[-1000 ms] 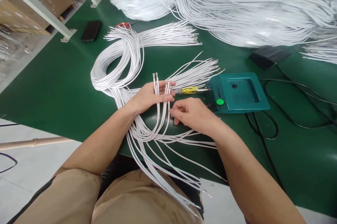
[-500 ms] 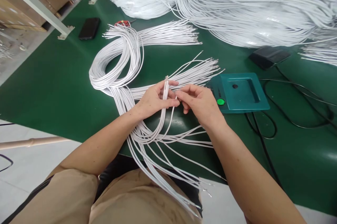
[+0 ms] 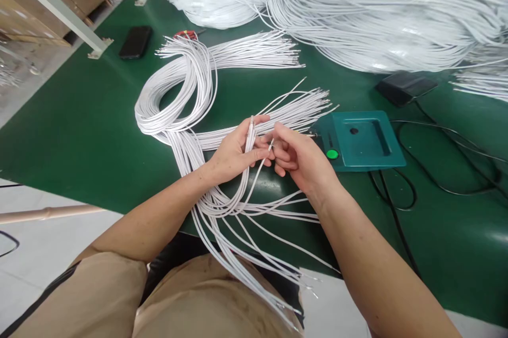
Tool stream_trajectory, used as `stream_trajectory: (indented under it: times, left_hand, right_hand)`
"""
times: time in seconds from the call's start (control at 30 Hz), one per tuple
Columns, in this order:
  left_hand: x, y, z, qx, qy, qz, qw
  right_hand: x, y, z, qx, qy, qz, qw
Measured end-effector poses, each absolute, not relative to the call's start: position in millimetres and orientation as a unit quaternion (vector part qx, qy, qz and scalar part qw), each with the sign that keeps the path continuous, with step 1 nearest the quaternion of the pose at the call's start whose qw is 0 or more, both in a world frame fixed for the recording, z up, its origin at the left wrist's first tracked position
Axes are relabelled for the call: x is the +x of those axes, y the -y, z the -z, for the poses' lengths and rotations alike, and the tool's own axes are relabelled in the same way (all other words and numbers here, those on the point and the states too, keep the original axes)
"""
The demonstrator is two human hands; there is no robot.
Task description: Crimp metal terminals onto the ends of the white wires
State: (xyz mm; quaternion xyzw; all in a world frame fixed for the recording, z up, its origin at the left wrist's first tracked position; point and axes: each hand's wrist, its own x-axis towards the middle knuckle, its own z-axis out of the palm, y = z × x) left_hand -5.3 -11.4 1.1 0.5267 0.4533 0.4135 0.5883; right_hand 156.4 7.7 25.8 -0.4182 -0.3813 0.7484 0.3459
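My left hand (image 3: 238, 150) is closed round several white wires (image 3: 249, 139), which stand upright between its fingers and loop down below. Its thumb also pinches a single white wire (image 3: 260, 169), whose end with a small pale tip points up and to the right. My right hand (image 3: 304, 155) is at that tip, fingers curled round it and thumb side raised; the exact contact is partly hidden. Under my left forearm runs a looped bundle of white wires (image 3: 186, 155), some ends hanging over the table edge. Behind my hands lies a fanned bundle of wire ends (image 3: 305, 102).
A teal device (image 3: 397, 150) with a green button (image 3: 332, 154) stands right of my right hand, black cables (image 3: 397, 221) beside it. A large heap of white wires (image 3: 377, 15) fills the back. A black flat object (image 3: 135, 43) and a red-handled tool (image 3: 186, 35) lie on the green table (image 3: 79, 131).
My right hand has shifted slightly, its thumb side lifting from the single wire's end. The wire's pale tip now shows between the hands. My left hand keeps its hold.
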Motion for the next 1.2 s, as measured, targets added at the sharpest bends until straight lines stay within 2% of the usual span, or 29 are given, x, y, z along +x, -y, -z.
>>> stream_trajectory:
  times: [0.27,0.43,0.6,0.7,0.87,1.07,1.2]
  left_hand:
    - [-7.9,9.3,3.6,0.546,-0.434,-0.431,0.572]
    - [-8.9,7.6,3.6,0.548,-0.421,-0.443,0.571]
    - [-11.1,7.4,2.2,0.556,-0.419,-0.439,0.568]
    - [-13.8,6.7,2.8,0.539,-0.419,-0.424,0.596]
    - [-16.6,4.1,2.5,0.458,-0.412,-0.405,0.676]
    - [-16.2,2.3,-0.7,0.396,-0.424,-0.415,0.701]
    - [-15.3,1.3,-1.8,0.365,-0.445,-0.426,0.698]
  right_hand:
    - [160.2,-12.2,-17.7,-0.366,0.355,-0.804,0.308]
    - [158.5,-8.9,-20.7,-0.374,0.353,-0.786,0.344]
    - [154.0,-2.6,-23.7,-0.455,0.475,-0.637,0.401]
    - [153.5,-1.7,-20.8,-0.481,0.56,-0.55,0.391]
    - [156.0,-2.6,-14.1,-0.5,0.711,-0.32,0.376]
    - [157.3,-5.6,-8.8,-0.454,0.805,-0.175,0.339]
    - [162.4,-11.3,-8.0,-0.375,0.892,-0.015,0.254]
